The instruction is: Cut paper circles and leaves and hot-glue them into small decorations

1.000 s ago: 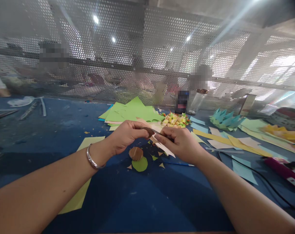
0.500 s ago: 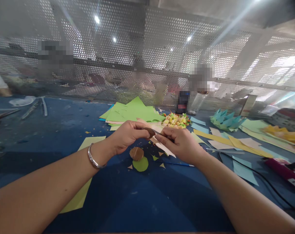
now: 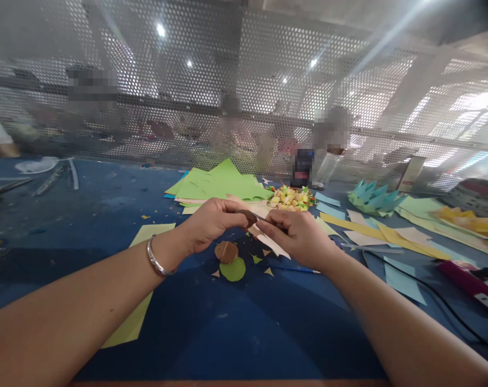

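My left hand (image 3: 213,223), with a silver bangle at the wrist, pinches a small brown cardboard piece (image 3: 248,216) between thumb and fingers. My right hand (image 3: 294,231) is closed close beside it around a thin dark thing (image 3: 263,219), mostly hidden by the fingers, which reaches the cardboard's edge. Below the hands, a round brown cardboard disc (image 3: 226,252) lies partly over a green paper circle (image 3: 233,269). Small paper scraps (image 3: 256,259) are scattered around them, and a pale paper strip (image 3: 274,244) lies beneath my right hand.
Green paper sheets (image 3: 223,183) and a heap of small folded paper pieces (image 3: 291,199) lie behind my hands. Yellow paper (image 3: 128,325) is under my left forearm. To the right are paper strips (image 3: 362,227), a black cable (image 3: 429,290) and a magenta power strip (image 3: 469,285).
Both hands keep nearly the same place and hold. The brown piece in my left hand looks slightly turned; the things on the table have not moved.
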`<control>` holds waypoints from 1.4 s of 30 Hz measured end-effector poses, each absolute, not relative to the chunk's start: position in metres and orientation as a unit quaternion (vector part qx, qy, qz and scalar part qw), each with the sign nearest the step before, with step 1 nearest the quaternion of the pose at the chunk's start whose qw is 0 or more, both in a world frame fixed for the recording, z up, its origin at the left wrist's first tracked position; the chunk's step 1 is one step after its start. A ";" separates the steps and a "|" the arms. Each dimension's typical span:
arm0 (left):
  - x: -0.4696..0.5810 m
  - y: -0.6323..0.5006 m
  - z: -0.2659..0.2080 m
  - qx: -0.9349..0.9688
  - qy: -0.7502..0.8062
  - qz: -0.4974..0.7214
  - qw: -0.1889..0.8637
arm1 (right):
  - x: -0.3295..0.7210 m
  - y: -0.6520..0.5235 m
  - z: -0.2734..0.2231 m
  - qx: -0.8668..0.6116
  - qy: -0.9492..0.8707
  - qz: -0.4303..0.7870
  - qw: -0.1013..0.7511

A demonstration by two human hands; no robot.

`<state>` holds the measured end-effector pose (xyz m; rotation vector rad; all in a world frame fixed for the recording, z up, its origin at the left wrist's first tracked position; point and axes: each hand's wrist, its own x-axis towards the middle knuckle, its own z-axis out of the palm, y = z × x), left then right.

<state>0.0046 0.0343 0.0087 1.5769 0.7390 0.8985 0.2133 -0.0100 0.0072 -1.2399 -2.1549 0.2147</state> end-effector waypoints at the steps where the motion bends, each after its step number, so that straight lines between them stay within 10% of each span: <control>1: 0.005 0.034 0.008 0.668 0.314 0.380 0.558 | 0.213 -0.010 0.007 -0.471 -0.819 0.083 0.318; 24: 0.012 0.021 0.008 0.767 0.325 0.334 0.442 | 0.211 -0.005 0.003 -0.435 -0.760 0.267 0.403; 42: 0.027 0.004 0.006 0.573 0.282 0.470 0.609 | 0.209 -0.008 0.008 -0.404 -0.702 0.292 0.509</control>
